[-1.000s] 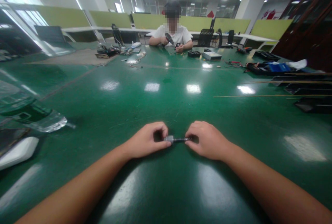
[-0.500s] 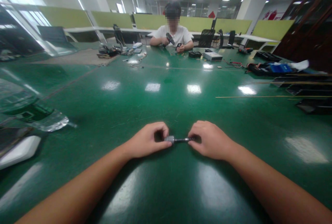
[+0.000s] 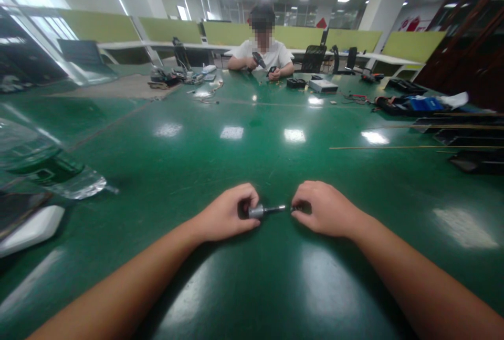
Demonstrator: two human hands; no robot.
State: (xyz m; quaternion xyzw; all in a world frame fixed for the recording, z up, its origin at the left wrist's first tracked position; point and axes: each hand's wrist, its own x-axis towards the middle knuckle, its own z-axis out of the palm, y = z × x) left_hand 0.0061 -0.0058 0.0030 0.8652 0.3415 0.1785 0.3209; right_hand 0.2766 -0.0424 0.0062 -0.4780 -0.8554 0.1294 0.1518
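Observation:
My left hand (image 3: 222, 215) pinches a short grey metal cylinder (image 3: 255, 212) between thumb and fingers, just above or on the green table. From the cylinder a thin shaft (image 3: 277, 208) points right, dark near its base and bright at its tip. Opposite it, my right hand (image 3: 331, 209) is closed, thumb against fingers, on a small dark piece (image 3: 298, 208) mostly hidden by the fingers. A narrow gap separates the shaft's tip from that piece.
A clear plastic bottle (image 3: 63, 172) lies at left above a white object (image 3: 33, 230). Across the green table (image 3: 252, 161), a person (image 3: 271, 51) in a white shirt holds a drill-like tool (image 3: 258, 59). Thin rods (image 3: 394, 147) and black parts (image 3: 478, 162) lie at right.
My right hand has moved slightly right, off the shaft, so its tip now shows with a gap beside it. The cylinder has tilted a little in my left fingers.

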